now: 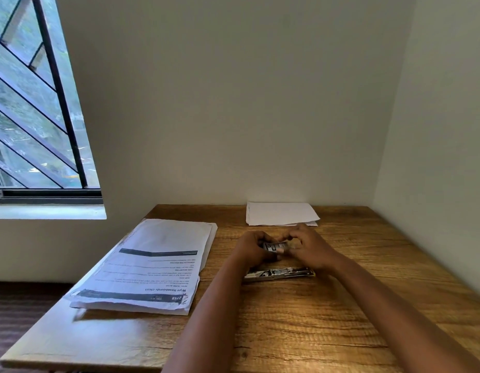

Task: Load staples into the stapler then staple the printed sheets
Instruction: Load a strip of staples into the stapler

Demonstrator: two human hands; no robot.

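Writing: top sheet of the printed sheets (150,265) lies upside down to the camera; its heading reads "Wipe baseboards clean", with "2748" in the dark band; smaller lines too blurred to read.
Printed sheets: stacked at the left of the wooden tabletop (314,324), well apart from the hands.
Stapler (280,274): lies opened out flat on the tabletop, just below the hands.
Staple box (275,246): small and patterned, print unreadable, contents hidden.
Left hand (253,249): fingers curled round the box's left end.
Right hand (307,247): fingers pinch its right end.
Blank paper (280,214): thin pile by the far wall.
Window (31,103): barred, at left.
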